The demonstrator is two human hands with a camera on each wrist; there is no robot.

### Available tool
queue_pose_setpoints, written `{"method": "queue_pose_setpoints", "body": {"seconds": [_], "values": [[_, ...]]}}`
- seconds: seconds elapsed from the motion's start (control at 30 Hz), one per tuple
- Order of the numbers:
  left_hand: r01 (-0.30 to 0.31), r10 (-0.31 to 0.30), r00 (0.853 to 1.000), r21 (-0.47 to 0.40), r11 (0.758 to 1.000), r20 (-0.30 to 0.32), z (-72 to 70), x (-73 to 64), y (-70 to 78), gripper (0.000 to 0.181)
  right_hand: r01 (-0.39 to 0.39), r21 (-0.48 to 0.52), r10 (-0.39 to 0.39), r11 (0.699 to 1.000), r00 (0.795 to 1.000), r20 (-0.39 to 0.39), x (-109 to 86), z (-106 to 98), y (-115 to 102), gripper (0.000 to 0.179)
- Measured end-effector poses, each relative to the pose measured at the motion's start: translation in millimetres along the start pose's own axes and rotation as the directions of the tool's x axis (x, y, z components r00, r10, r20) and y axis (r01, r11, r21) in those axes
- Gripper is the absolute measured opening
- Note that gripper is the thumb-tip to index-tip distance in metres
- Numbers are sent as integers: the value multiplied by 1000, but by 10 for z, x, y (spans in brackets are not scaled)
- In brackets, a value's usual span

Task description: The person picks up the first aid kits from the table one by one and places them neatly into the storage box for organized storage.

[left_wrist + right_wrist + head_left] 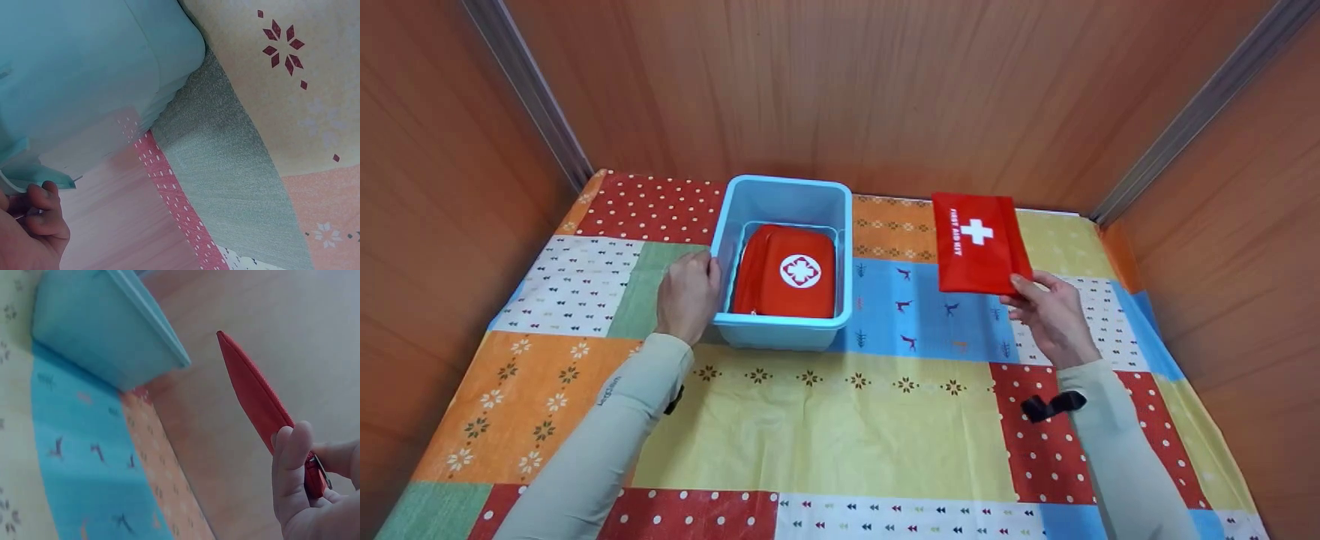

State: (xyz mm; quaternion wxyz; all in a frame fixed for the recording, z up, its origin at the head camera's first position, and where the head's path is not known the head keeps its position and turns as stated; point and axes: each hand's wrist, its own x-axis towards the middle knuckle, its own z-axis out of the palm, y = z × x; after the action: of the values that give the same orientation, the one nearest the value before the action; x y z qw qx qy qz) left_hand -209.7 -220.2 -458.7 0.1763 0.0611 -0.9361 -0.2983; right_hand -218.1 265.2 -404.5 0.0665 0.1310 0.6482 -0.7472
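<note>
A light blue plastic bin (780,337) stands on the patterned cloth, left of centre. Inside it lies a red zip case (757,277) with a white round cross emblem. My left hand (688,296) grips the bin's left rim, its fingers curled over the edge, also seen in the left wrist view. Off to the right, my right hand (1054,315) pinches the lower right corner of a flat red first aid pouch (971,262), held above the cloth. The right wrist view shows this pouch (253,391) edge-on, with its zipper along one side.
A patchwork-print tablecloth (840,427) covers the table. Wood-grain panels (885,90) enclose it at the back and both sides, with metal strips in the corners. Black straps (1054,406) sit at the wrists over light sleeves.
</note>
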Motion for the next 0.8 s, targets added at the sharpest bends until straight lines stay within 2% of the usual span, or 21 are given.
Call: {"method": "queue_pose_setpoints", "body": {"seconds": [0.17,0.37,0.63,0.8], "values": [[-6,6,1000,4,1000,3,-2,-1,-7,31,21,1,-21,1000,997,74,-15,330,-62,38],[-7,7,1000,-1,1000,2,-4,-8,-17,31,22,-13,-20,1000,990,142,-47,714,-86,39],[-18,18,1000,-10,1000,-7,-9,-15,-25,30,67,-36,-56,997,967,248,-98,1181,-2,39],[-12,12,1000,-13,1000,-3,-7,-10,-9,30,72,-80,-47,994,958,282,-107,1425,75,37]]}}
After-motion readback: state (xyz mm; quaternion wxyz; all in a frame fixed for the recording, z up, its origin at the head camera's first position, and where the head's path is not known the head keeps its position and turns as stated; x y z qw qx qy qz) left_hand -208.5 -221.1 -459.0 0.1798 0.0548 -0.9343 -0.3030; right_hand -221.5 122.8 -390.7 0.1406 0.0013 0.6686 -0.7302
